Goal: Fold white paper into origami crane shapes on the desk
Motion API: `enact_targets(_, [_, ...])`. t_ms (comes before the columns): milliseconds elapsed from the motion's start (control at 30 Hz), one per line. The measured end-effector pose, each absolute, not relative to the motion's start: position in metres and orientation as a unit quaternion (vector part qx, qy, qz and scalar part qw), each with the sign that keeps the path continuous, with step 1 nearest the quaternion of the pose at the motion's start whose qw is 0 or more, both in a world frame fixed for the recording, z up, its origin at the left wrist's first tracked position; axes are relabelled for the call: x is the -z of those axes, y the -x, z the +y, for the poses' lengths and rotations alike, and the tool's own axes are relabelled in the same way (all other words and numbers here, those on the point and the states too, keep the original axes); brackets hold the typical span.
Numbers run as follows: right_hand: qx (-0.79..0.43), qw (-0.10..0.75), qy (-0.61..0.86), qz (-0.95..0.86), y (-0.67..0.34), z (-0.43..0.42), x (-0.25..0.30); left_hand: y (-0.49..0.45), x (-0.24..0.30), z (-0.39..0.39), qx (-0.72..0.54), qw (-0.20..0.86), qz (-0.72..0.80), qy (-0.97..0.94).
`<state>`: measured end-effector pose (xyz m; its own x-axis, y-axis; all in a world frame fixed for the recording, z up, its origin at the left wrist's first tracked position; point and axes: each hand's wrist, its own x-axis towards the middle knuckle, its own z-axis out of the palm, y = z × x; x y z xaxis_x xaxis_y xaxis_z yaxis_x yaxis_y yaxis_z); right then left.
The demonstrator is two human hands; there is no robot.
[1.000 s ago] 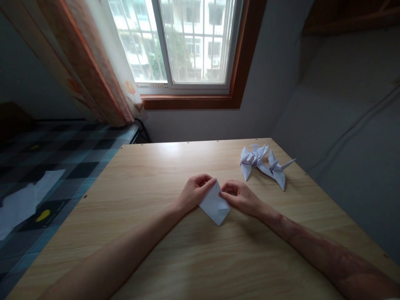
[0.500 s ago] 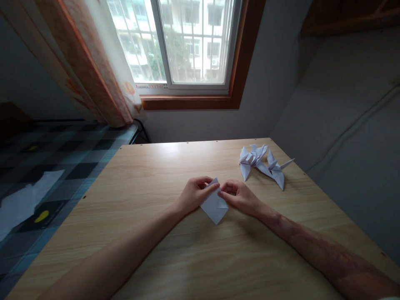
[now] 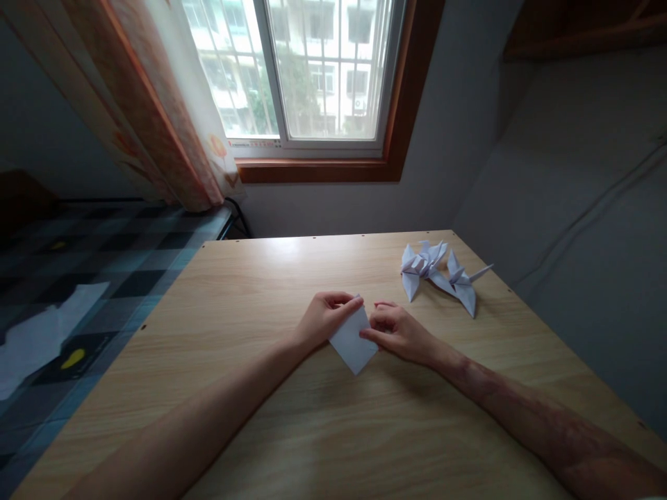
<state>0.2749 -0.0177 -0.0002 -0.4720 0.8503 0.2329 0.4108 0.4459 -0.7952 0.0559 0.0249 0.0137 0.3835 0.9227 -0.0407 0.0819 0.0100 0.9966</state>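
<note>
A small folded white paper (image 3: 354, 347), diamond-shaped from here, is held just above the table between my two hands. My left hand (image 3: 328, 318) pinches its upper left edge near the top corner, thumb on the face and fingers behind. My right hand (image 3: 399, 333) grips the right corner, with the thumb lying on the paper's face and the fingers curled behind. The ends of the right fingers are partly hidden. Beyond my right hand, several white origami cranes (image 3: 424, 264) sit close together on the table.
The wooden table (image 3: 250, 292) stretches to the wall below a window (image 3: 328, 69). On the left is a bed (image 3: 130, 253) with a checked cover, where loose white paper sheets (image 3: 42, 340) lie. A patterned curtain (image 3: 151, 104) hangs beside the window.
My right thumb has moved down along the paper's right edge to its right corner. My left hand has slid slightly toward the top corner, and the paper has shifted a little left.
</note>
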Motion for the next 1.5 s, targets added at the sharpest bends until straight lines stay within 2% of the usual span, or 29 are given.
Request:
enact_targets(533, [-0.357, 0.312, 0.393, -0.788, -0.276, -0.017, 0.001, -0.057, -0.013, 0.031, -0.383, 0.586, 0.409, -0.585])
enact_targets(833, [-0.395, 0.356, 0.425, -0.733, -0.279, -0.018, -0.001, -0.048, -0.014, 0.026, -0.301, 0.581, 0.364, -0.663])
enact_targets(1233, [-0.387, 0.311, 0.382, -0.779, -0.280, -0.015, -0.007, -0.048, -0.013, 0.027, -0.335, 0.587, 0.362, -0.642])
enact_targets(1500, [-0.366, 0.314, 0.393, -0.783, -0.277, -0.022, -0.012, -0.048, -0.009, 0.029, -0.388, 0.529, 0.396, -0.643])
